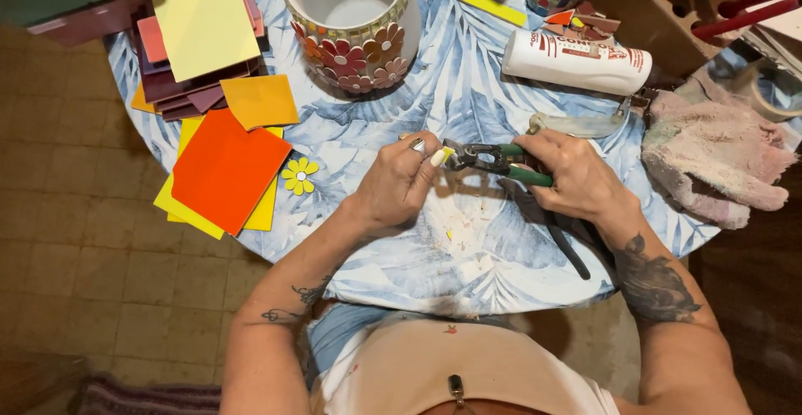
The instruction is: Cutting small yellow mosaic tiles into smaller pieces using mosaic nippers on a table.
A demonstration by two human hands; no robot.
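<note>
My right hand [572, 173] grips green-handled tile nippers [493, 161] over the round table. The nippers' jaws bite on a small yellow tile piece [448, 155], which my left hand [399, 183] pinches between thumb and fingers. Both hands hover just above the leaf-patterned tablecloth [451, 98]. Tiny tile chips lie on the cloth below them. A finished yellow tile flower [299, 175] lies to the left of my left hand.
A white pot with mosaic flowers [355, 22] stands at the back. Stacked coloured tiles [209, 89] lie left, an orange one [225, 169] on top nearby. A white glue bottle [576, 60], a pinkish rag [714, 160] and a black tool [564, 244] lie right.
</note>
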